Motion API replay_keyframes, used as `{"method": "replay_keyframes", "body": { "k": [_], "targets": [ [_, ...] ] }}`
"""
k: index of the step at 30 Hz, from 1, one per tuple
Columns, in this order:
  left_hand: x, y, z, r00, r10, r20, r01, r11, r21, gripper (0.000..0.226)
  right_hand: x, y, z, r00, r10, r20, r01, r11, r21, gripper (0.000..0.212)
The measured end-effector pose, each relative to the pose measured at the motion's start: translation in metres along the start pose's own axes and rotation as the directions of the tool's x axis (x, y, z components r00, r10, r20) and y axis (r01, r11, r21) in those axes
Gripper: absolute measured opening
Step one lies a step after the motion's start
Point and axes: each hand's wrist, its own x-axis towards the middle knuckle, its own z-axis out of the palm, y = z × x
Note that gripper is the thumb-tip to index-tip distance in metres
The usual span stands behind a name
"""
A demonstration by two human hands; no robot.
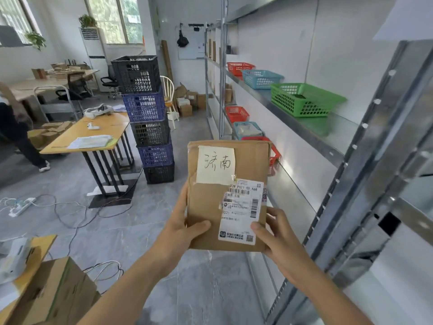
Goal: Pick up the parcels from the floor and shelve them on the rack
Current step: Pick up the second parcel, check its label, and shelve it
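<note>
parcel (228, 195) up between both hands: left hand (185, 227) at seven o'clock, right hand (278, 238) at five, thumbs pressed on its face, fingers behind.

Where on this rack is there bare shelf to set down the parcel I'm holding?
Bare shelf lies on the near side of the green basket, toward the near upright. Beyond it the blue basket and red basket crowd that shelf. On the shelf below, baskets fill the far end; the steel nearer the parcel looks bare.
</note>
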Motion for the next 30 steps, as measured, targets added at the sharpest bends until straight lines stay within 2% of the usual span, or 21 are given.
{"method": "replay_keyframes", "body": {
  "k": [2,6,10,13,18,22,25,27,30],
  "targets": [
    [0.001,0.001,0.005,0.998,0.028,0.052,-0.029,0.999,0.017,0.098,-0.01,-0.001,-0.006,0.999,-0.023,-0.023,0.023,1.0,-0.017,0.058],
    [0.003,0.007,0.014,0.985,0.066,0.16,-0.075,0.996,0.046,0.098,-0.04,-0.011,-0.019,0.998,0.019,-0.052,-0.022,0.999,-0.05,0.087],
    [0.006,0.014,0.03,0.939,0.094,0.33,-0.108,0.994,0.026,0.1,-0.086,-0.022,-0.021,0.979,-0.006,-0.203,-0.027,0.987,-0.157,0.081],
    [-0.003,0.012,0.041,0.875,0.127,0.468,-0.12,0.992,-0.045,0.104,-0.126,-0.022,-0.016,0.937,-0.091,-0.337,0.043,0.988,-0.147,0.084],
    [-0.027,-0.006,0.061,0.746,0.179,0.642,-0.091,0.982,-0.168,0.102,-0.205,-0.013,0.006,0.783,-0.18,-0.596,0.098,0.981,-0.167,0.077],
    [-0.059,-0.018,0.09,0.621,0.205,0.756,-0.084,0.977,-0.196,0.102,-0.279,-0.004,0.022,0.668,-0.163,-0.726,0.074,0.985,-0.153,0.065],
    [-0.096,-0.018,0.121,0.524,0.204,0.827,-0.06,0.977,-0.203,0.1,-0.34,-0.008,0.031,0.555,-0.167,-0.815,0.08,0.986,-0.147,0.06],
    [-0.125,-0.018,0.141,0.469,0.198,0.861,-0.048,0.979,-0.199,0.098,-0.386,-0.012,0.037,0.466,-0.176,-0.867,0.093,0.984,-0.15,0.064],
    [-0.174,-0.019,0.169,0.379,0.172,0.909,-0.017,0.984,-0.179,0.099,-0.455,-0.018,0.047,0.342,-0.173,-0.924,0.084,0.985,-0.154,0.084]
  ]
}}
